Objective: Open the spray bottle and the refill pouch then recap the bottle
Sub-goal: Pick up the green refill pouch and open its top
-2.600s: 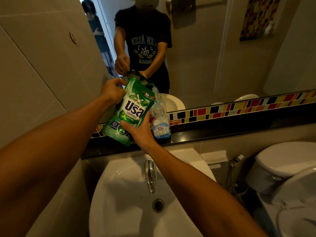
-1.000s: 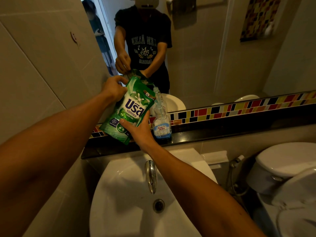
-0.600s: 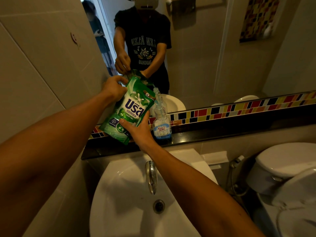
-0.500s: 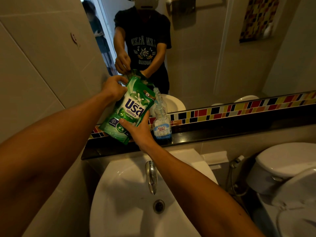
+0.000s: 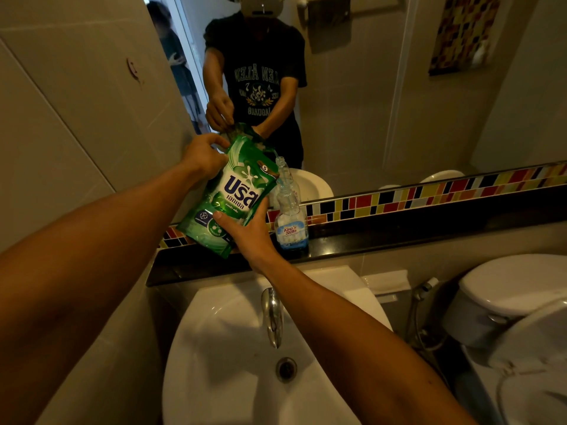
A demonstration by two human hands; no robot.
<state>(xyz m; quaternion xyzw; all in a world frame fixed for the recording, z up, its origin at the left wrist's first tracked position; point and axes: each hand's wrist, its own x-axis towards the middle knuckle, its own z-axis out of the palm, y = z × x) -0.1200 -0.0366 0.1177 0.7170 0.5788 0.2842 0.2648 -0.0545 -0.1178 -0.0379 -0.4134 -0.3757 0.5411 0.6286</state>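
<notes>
A green refill pouch is held tilted to the right above the black ledge. My left hand pinches its top left corner. My right hand cups its lower right side. Just right of the pouch stands a clear spray bottle with a blue and white label, on the ledge, with no spray head on its neck. The pouch's upper right corner is close to the bottle's open neck; whether liquid flows I cannot tell. The bottle's cap is not visible.
A white sink with a chrome tap lies below my arms. A white toilet is at the right. A mirror behind the ledge reflects a person. A tiled wall closes the left side.
The pouch has tipped slightly further right toward the bottle since the earliest frame. Both hands keep the same hold.
</notes>
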